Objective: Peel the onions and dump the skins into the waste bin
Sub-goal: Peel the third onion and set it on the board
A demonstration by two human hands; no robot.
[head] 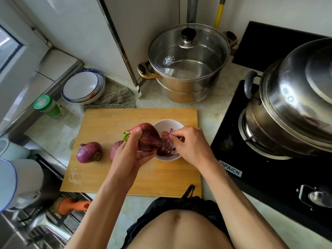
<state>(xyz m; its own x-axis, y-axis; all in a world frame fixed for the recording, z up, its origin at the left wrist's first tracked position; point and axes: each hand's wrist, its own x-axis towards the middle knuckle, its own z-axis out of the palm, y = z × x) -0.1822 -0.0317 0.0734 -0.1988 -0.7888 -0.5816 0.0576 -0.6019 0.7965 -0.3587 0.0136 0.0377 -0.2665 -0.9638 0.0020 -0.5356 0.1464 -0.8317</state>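
A person's left hand (pixel 128 155) is gripping a red onion (pixel 148 138) above a wooden cutting board (pixel 111 126), holding it just over the rim of a small white bowl (pixel 168 124). The right hand (pixel 190 145) is pinching loose purple skins (pixel 166 136) hanging into that bowl. Two more red onions (pixel 89 152) are lying on the board to the left, one partly hidden behind the left hand.

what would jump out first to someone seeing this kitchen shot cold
The red onion held up over the wooden cutting board draws the eye: the left hand grips it while the right hand pinches loose skin above a small white bowl of peelings. Two more onions lie on the board's left side, and a glass-lidded steel pot stands behind it.
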